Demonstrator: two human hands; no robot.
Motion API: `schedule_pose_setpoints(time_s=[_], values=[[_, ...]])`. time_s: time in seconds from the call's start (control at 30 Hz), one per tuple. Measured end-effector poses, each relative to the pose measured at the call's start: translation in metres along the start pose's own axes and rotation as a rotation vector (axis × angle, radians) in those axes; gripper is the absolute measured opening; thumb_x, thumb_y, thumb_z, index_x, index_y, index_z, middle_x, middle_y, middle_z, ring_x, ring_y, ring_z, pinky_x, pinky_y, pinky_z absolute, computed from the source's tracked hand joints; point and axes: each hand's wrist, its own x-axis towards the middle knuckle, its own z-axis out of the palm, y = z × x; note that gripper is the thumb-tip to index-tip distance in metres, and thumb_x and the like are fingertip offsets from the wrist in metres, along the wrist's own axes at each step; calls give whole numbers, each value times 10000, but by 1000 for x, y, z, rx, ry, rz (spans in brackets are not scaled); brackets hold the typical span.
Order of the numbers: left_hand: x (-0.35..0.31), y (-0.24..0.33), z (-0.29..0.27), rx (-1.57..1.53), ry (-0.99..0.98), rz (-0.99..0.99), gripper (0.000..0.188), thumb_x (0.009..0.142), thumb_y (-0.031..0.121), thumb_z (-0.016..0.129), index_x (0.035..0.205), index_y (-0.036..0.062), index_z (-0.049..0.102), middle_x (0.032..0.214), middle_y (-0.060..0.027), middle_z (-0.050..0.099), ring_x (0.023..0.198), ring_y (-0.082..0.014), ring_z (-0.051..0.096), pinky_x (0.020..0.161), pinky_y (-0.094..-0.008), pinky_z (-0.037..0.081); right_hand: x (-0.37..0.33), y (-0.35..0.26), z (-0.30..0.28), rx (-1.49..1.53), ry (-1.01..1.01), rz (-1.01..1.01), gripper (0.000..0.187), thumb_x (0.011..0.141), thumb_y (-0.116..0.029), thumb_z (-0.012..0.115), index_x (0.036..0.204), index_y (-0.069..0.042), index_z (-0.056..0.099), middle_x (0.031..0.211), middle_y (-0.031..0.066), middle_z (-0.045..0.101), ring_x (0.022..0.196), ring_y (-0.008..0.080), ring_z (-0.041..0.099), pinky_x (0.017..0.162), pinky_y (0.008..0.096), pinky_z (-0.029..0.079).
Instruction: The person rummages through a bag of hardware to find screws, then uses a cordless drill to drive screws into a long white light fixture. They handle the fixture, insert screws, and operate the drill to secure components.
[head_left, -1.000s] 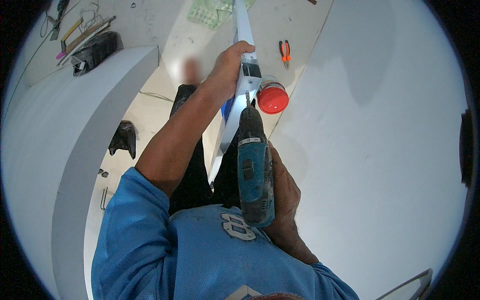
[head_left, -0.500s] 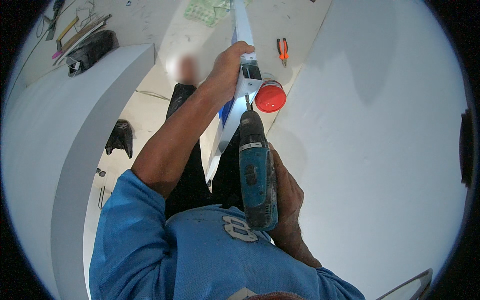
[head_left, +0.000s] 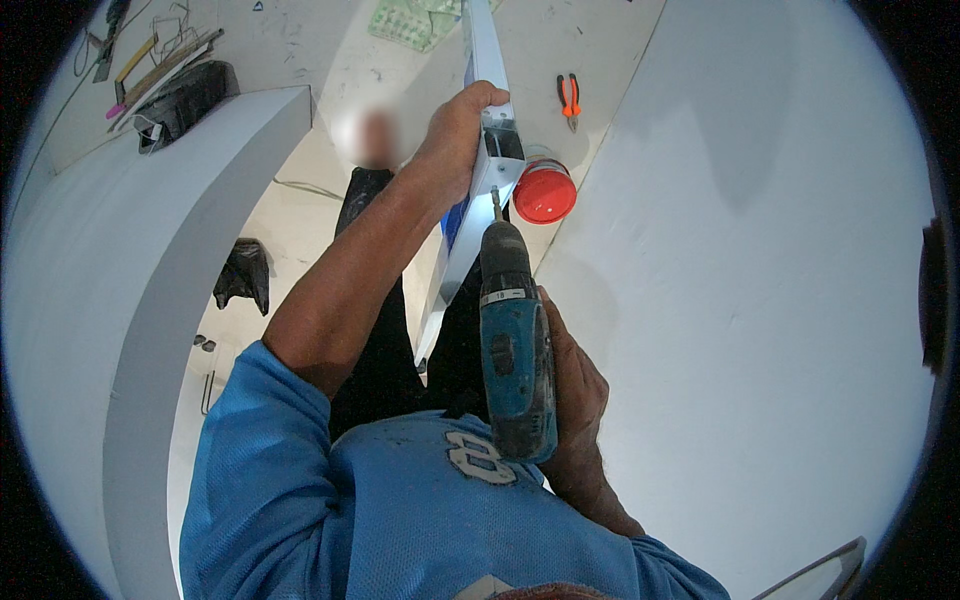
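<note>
My left hand is closed around a long white profile that slants between my legs, with its thumb over the upper edge. A dark opening shows in the profile just beyond a bright bent end. In my right hand is a teal and black cordless drill, gripped from its right side; the handle is hidden under the drill body. The drill points away from me, and its bit meets the white profile near a small hole. I cannot tell whether the bit is turning.
A red-lidded tub stands right of the profile, with orange-handled pliers beyond it. A low white wall curves along the left, bearing a black bag and tools. A black plastic bag lies behind it. A white wall rises at right.
Hands, drill and profile hold nearly the same pose. The surroundings shift very slightly in the picture, as from a small head movement.
</note>
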Motion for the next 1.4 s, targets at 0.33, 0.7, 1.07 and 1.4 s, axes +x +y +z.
schedule_pose_setpoints(time_s=[0.33,0.7,1.07,1.4], values=[[-4,2,3,14,16,0,406,893,336,695,1124,6,642,877,-107,658,677,-235,644,636,-403,560,2,0,-3,3,3,26,812,913,-134,806,1632,-55,437,1169,185,774,1057,315,785,922,459,634],[-2,3,0,18,-17,12,426,885,343,708,1104,-5,597,853,-86,634,692,-215,649,630,-397,554,3,3,-2,5,23,-24,797,919,-164,807,1618,-25,450,1132,204,777,1027,311,791,887,448,637],[-2,2,3,9,6,-25,372,911,348,669,1083,20,636,834,-89,646,662,-222,637,596,-411,545,6,3,0,47,59,-28,775,916,-147,822,1597,-13,476,1104,207,785,991,300,802,860,442,648],[3,1,3,10,9,-58,394,911,344,666,1118,11,634,865,-102,658,688,-234,655,629,-419,567,4,0,1,55,41,22,790,903,-129,835,1602,-41,479,1099,178,788,982,284,801,854,423,650]])
